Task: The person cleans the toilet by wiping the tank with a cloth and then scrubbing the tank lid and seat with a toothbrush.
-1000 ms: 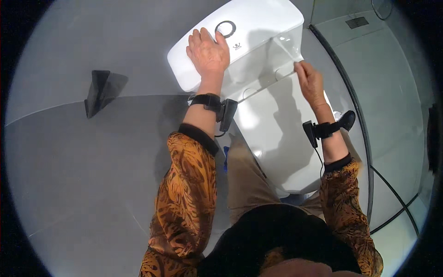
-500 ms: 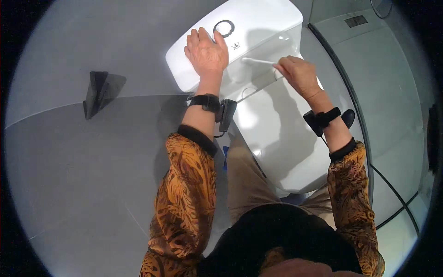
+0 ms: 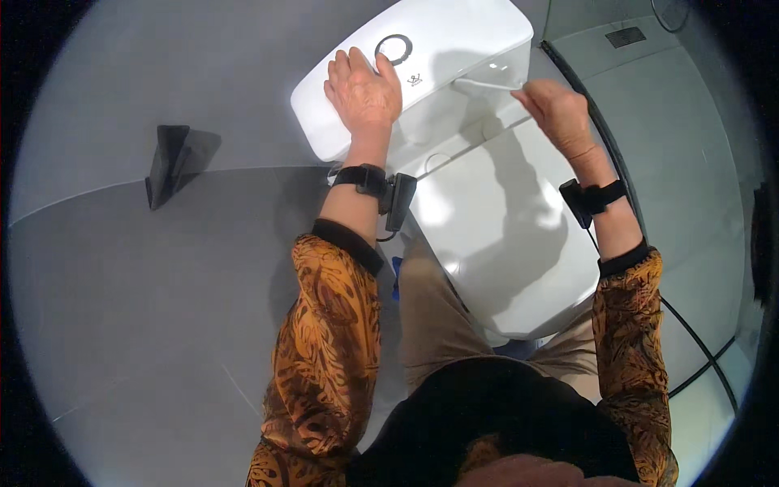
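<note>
My left hand lies flat with fingers stretched out on the white toilet tank lid, the thumb beside the round flush button. In my right hand, the fingers pinch one end of a thin white stick, perhaps a small brush. Its thicker far end points left, at the tank's front face just under the lid's edge; whether it touches cannot be made out. Below and in front, the toilet seat cover is down, with the shadow of my right arm across it.
A black wedge-shaped fixture sticks out at the left, near the seam of the grey tiles. Right of the toilet runs a dark raised edge, with a floor drain beyond. A small blue thing shows by my left leg.
My right hand has moved right and slightly away from me along the tank's front, carrying the white stick. The left hand has stayed in place.
</note>
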Motion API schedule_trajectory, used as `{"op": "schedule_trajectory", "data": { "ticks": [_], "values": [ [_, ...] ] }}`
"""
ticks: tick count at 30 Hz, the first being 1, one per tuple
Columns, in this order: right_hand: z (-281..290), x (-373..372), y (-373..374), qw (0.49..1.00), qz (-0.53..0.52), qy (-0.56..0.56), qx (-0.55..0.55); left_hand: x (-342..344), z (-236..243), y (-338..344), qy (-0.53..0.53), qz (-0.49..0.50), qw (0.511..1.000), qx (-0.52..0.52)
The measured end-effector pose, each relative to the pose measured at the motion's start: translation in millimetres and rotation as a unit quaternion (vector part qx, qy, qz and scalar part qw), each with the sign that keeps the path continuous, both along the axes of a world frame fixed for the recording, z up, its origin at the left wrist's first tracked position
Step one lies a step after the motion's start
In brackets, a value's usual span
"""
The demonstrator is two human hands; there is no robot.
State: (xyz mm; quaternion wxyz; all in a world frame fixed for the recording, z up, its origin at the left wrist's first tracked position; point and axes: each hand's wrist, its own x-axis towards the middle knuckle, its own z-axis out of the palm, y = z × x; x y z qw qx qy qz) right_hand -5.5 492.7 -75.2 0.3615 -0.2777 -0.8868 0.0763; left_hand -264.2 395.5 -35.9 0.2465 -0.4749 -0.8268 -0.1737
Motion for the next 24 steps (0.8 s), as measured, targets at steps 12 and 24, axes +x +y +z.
{"op": "schedule_trajectory", "data": {
  "ticks": [12, 24],
  "values": [
    [-30, 16, 16, 0.918, -0.078, 0.144, -0.362, -5, -1, 1, 0.0, -0.014, 1.0, -0.005],
    [14, 0, 63, 0.951, -0.111, 0.078, -0.277, 3, 2, 0, 0.052, -0.011, 0.997, 0.049]
  ]
}}
